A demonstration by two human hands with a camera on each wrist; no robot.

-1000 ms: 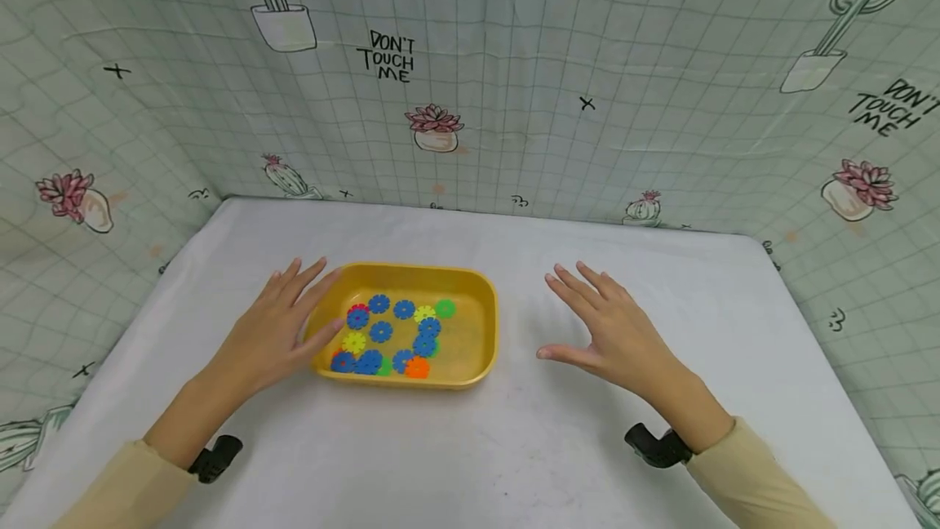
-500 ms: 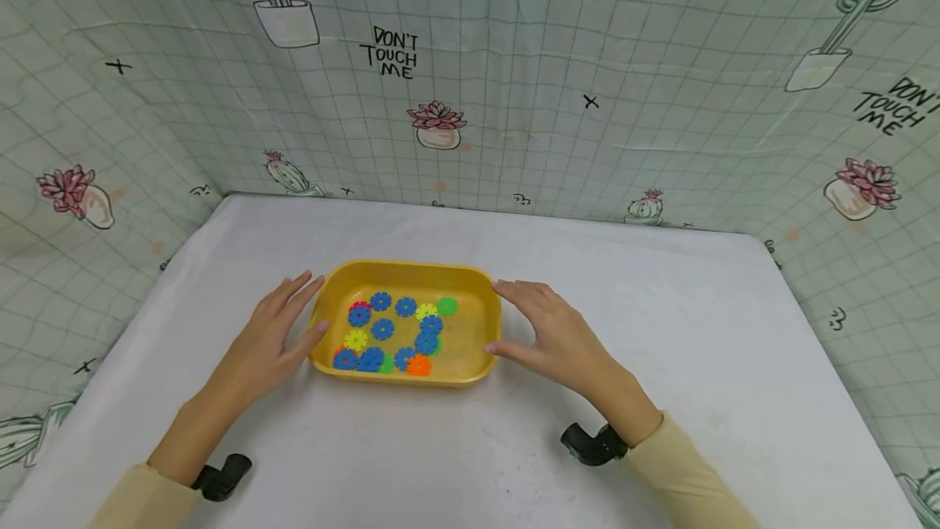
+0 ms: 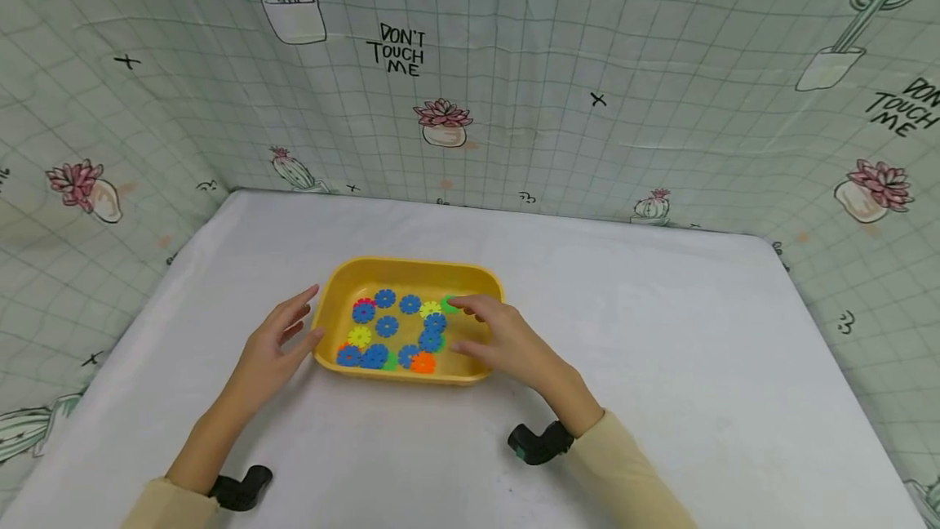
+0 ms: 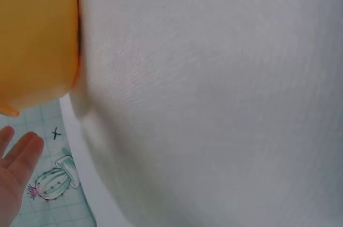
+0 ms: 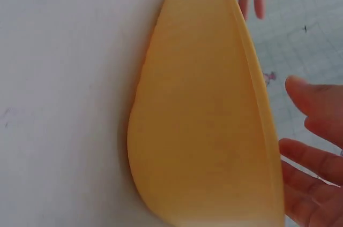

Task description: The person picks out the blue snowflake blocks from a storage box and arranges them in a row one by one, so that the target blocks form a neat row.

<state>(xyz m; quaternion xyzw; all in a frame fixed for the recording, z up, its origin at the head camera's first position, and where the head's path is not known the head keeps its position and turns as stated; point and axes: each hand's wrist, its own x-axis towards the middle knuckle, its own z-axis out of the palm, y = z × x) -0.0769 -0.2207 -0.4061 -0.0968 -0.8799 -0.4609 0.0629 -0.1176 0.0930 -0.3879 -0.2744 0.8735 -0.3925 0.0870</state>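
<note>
A yellow plastic tray (image 3: 411, 264) stands on the table. Small notched plastic discs lie scattered in it: several blue discs (image 3: 387, 326), yellow discs (image 3: 359, 337), an orange disc (image 3: 423, 362), and green and red ones partly covered. My right hand (image 3: 507, 341) is over the tray's right end, thumb and fingers apart with no disc between them. Its fingertips are near a green disc (image 3: 448, 304). At the tray's left rim is my left hand (image 3: 268, 353), fingers slightly bent and holding nothing; whether it touches the rim I cannot tell.
A white cloth (image 3: 646, 333) covers the table. Patterned fabric (image 3: 514, 64) hangs behind it and along both sides. Each wrist wears a black camera, such as the right one (image 3: 539, 441).
My right hand has moved left from beside the tray to above its right end. My left hand has drawn back slightly from over the left rim. The discs keep their places.
</note>
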